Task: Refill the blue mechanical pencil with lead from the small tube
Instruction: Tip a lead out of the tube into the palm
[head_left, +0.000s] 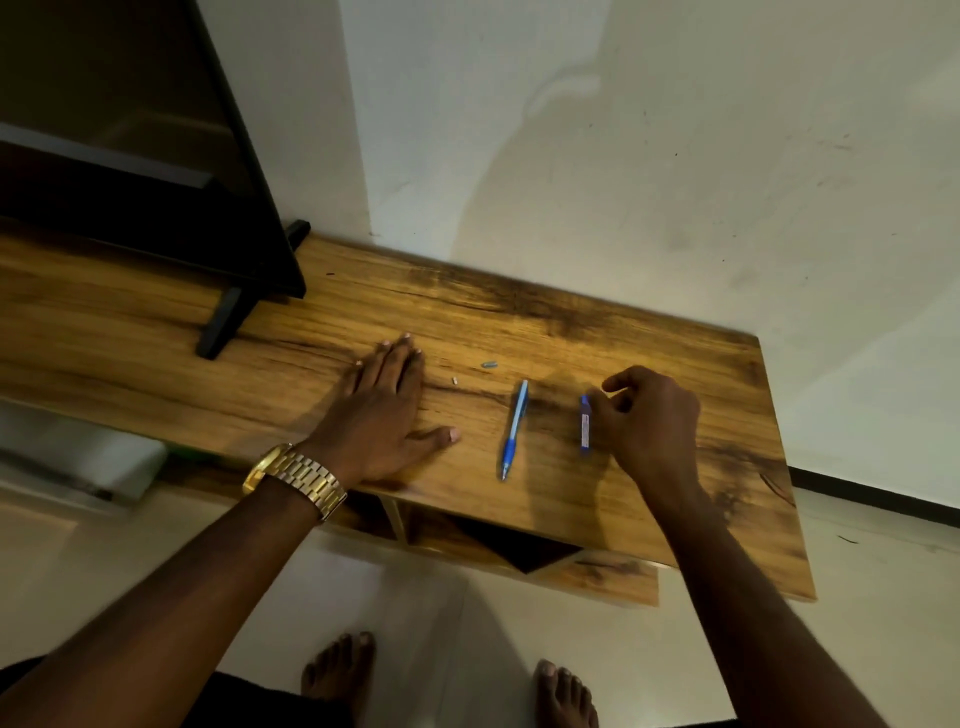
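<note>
The blue mechanical pencil lies on the wooden table, tip toward me. To its right lies the small blue lead tube with a pale label. My right hand rests just right of the tube, fingers curled and touching its upper end; the tube still lies flat on the wood. My left hand is pressed flat on the table left of the pencil, fingers spread, holding nothing. Two tiny parts lie beyond the pencil: a grey cap and a small white piece.
A black TV on a stand foot occupies the table's left part. The wall rises right behind the table. The table's right edge is near the tube. My bare feet stand on the pale floor below the front edge.
</note>
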